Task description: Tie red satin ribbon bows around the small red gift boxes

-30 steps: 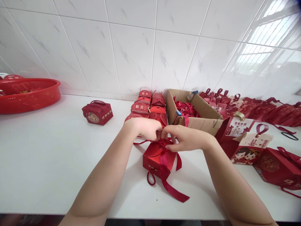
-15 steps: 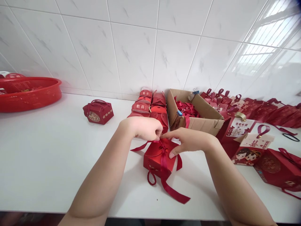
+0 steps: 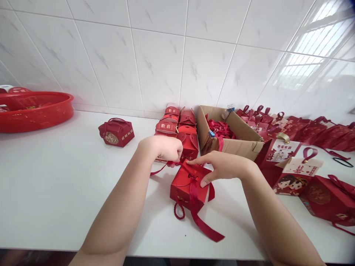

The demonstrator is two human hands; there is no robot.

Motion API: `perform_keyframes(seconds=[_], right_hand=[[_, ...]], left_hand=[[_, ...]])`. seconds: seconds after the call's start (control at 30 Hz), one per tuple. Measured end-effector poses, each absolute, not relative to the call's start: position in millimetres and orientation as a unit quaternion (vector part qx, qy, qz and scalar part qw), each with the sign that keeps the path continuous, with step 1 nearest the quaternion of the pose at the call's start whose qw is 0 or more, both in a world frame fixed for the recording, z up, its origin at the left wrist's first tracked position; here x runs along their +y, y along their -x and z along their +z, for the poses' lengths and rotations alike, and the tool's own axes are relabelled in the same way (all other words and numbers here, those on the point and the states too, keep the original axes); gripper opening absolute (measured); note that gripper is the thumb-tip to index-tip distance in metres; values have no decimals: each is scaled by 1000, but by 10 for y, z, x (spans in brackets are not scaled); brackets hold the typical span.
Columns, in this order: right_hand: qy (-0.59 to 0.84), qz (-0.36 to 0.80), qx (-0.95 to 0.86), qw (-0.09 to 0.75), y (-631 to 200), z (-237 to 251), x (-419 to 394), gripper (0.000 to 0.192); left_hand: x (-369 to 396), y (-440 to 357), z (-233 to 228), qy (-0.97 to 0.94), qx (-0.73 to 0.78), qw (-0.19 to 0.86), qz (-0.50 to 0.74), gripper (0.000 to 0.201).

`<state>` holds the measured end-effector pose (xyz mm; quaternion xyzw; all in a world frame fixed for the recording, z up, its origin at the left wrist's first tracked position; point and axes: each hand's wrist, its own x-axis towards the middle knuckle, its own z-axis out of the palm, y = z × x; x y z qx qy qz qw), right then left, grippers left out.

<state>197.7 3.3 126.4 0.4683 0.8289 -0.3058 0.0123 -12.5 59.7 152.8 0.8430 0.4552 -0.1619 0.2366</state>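
A red gift box (image 3: 179, 186) stands in front of me on the white table, with a rope loop (image 3: 179, 210) hanging at its front left. Through the holes in its lid runs a dark red ribbon (image 3: 203, 225), whose broad tail lies over the front edge onto the table. My left hand (image 3: 169, 149), fingers closed, pinches the ribbon's other end behind and left of the lid and holds it taut. My right hand (image 3: 215, 169) rests on the box's right side, thumb and index finger spread across the lid.
Two rows of red boxes (image 3: 188, 142) stand behind. Beside them is a cardboard box (image 3: 238, 147) of red ribbons with blue clips. Several red gift bags and boxes (image 3: 296, 177) fill the right. At left are a single dark red box (image 3: 118, 133) and a red plastic basin (image 3: 39, 118).
My left hand has moved left, drawing the ribbon end away from the lid holes. The right hand stays on the box, which has barely shifted.
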Motion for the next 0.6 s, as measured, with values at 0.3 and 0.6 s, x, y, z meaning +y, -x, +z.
perform_keyframes(seconds=[0.3, 0.6], right_hand=[[-438, -195, 874, -80, -1952, 1474, -267, 41], [-335, -252, 906, 55, -1723, 1339, -399, 54]], left_hand=[[562, 217, 1619, -850, 428, 281, -125, 22], [357, 423, 1868, -870, 418, 258, 44, 22]])
